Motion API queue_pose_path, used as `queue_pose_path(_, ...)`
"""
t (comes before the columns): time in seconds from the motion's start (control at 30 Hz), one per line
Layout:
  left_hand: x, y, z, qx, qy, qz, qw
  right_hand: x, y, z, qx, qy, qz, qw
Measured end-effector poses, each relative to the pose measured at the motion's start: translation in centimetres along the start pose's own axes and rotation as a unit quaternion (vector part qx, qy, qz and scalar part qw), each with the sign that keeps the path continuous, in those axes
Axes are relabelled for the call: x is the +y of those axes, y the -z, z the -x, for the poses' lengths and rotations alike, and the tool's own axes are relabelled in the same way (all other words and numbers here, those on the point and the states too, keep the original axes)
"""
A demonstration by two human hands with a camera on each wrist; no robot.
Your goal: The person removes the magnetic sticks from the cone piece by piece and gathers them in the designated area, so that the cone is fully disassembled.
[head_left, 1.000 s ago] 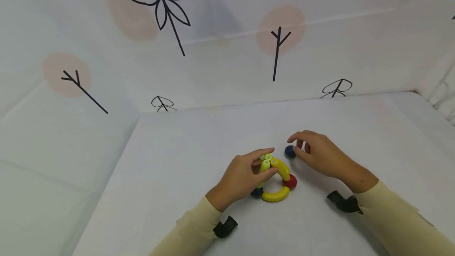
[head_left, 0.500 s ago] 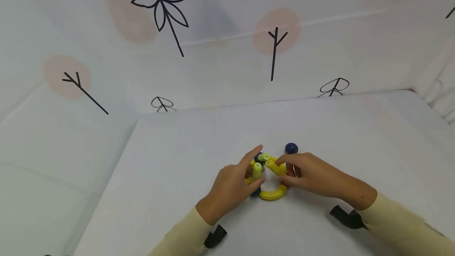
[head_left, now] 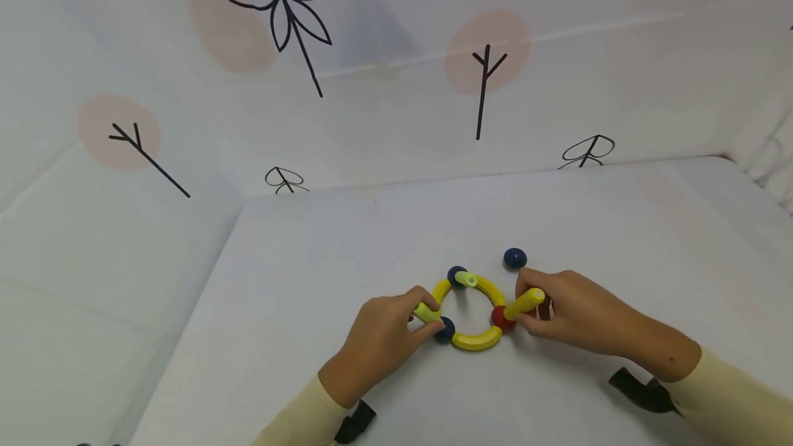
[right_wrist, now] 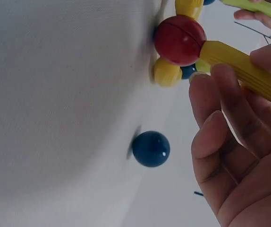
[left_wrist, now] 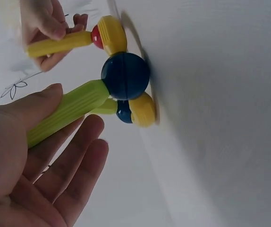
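A ring of curved yellow rods (head_left: pixel 477 341) lies on the white surface, joined by two blue balls (head_left: pixel 444 330) and one red ball (head_left: pixel 503 319). My left hand (head_left: pixel 384 325) pinches a light-green rod (left_wrist: pixel 71 111) that rises from the near left blue ball. A straight yellow rod (right_wrist: pixel 244 68) stands on the red ball, leaning outward, and my right hand (head_left: pixel 585 312) grips it between thumb and fingers. From the far blue ball (head_left: pixel 457 276) another light-green rod (head_left: pixel 467 280) sticks up, untouched by either hand.
A loose blue ball (head_left: pixel 515 258) lies just beyond my right hand, apart from the ring. Behind the white tabletop (head_left: pixel 322 260) hangs a pale cloth (head_left: pixel 384 115) printed with black plant drawings. Black wrist pieces (head_left: pixel 644 391) show under the sleeves.
The rods' upper ends, gathered together one second ago, now lean apart. My left hand has moved left with its green rod; my right hand left the loose blue ball and took the yellow rod.
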State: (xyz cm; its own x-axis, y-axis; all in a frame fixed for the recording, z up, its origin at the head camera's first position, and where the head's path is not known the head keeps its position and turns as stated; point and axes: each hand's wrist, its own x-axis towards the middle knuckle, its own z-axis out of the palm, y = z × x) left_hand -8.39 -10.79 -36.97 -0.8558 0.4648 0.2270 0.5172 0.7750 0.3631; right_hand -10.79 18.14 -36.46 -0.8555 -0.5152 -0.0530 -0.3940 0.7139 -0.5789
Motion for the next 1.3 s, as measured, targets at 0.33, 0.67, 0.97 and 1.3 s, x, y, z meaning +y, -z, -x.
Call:
queue_pose_path(0.33,-0.9,0.3,0.5,-0.026,0.017,0.017,0.9994,0.9,0.2,0.7,-0.02,-0.034,0.005,0.9992)
queue_pose_path(0.67,-1.9,-0.5,0.4,-0.103,0.078,0.036,0.991,2.1,-0.7,0.9,-0.076,-0.074,0.029,0.994)
queue_pose_path(0.97,-2.2,-0.9,0.0,-0.106,0.08,0.01,0.9911,2.8,-1.5,0.6,-0.071,-0.055,0.093,0.9916)
queue_pose_path(1.3,-2.7,-0.9,-0.6,-0.082,0.06,-0.033,0.9943,2.7,-1.6,0.2,-0.045,-0.058,0.133,0.9883)
